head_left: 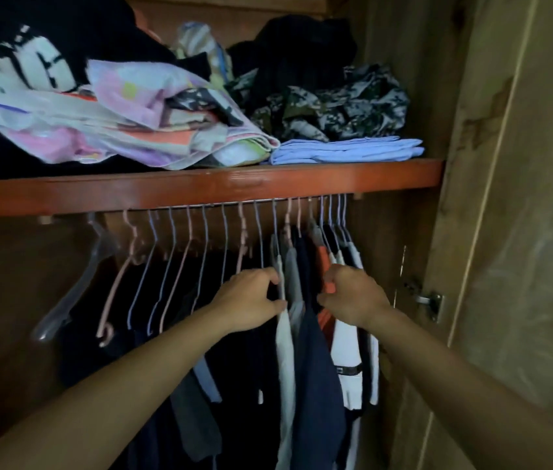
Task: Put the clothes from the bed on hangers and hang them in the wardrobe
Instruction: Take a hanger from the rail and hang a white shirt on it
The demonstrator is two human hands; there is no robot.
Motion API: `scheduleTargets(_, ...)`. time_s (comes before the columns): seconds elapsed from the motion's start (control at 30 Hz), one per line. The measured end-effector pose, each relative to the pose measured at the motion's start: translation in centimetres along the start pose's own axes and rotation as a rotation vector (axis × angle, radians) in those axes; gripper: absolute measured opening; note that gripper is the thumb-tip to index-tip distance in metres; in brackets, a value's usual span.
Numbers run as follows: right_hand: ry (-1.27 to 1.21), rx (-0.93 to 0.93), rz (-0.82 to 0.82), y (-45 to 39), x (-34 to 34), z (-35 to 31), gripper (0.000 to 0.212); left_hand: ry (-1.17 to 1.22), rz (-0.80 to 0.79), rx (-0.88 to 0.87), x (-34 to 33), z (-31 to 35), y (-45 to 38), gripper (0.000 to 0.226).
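Both my hands reach into the wardrobe among the hanging clothes. My left hand [251, 296] pinches the shoulder of a white and grey garment [285, 351] on its hanger. My right hand [353, 295] grips the edge of an orange and white garment [346, 340] further right. Between the two hands hangs a navy garment [315, 378]. The rail [234, 204] under the shelf carries several thin blue and pink hangers [180, 259], many of them bare on the left.
A red-brown shelf [200, 189] above the rail holds piles of folded and crumpled clothes, with light blue folded cloth [349, 150] at its right. The wooden wardrobe door [505, 232] stands open on the right, with a metal hinge [432, 300]. A clear plastic hanger [74, 283] hangs far left.
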State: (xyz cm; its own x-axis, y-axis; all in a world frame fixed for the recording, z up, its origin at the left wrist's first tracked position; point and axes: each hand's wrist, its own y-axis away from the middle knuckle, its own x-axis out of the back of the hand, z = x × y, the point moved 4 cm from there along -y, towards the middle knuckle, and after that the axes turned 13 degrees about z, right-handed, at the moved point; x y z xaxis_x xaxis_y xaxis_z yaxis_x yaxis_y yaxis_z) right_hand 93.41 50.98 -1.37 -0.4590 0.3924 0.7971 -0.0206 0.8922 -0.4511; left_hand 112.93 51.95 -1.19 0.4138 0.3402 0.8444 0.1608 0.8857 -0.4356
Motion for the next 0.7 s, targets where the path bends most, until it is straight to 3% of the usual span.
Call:
scheduleTargets(0.23, 0.094, -0.204, 0.118, -2.5, 0.5, 4.1, 0.014, 0.11, -0.045, -0.107, -4.2, 2.3, -5.3, 0.049)
scheduleTargets(0.43, 0.128, -0.313, 0.132, -5.0, -0.3, 6.6, 0.02, 0.163, -0.038, -0.113, -6.8, 4.3, -8.1, 0.019)
scheduleTargets(0.7, 0.114, -0.338, 0.162, -10.3, -3.5, 9.9, 0.026, 0.227, 0.016, -0.115, -9.8, 4.6, -11.5, 0.018)
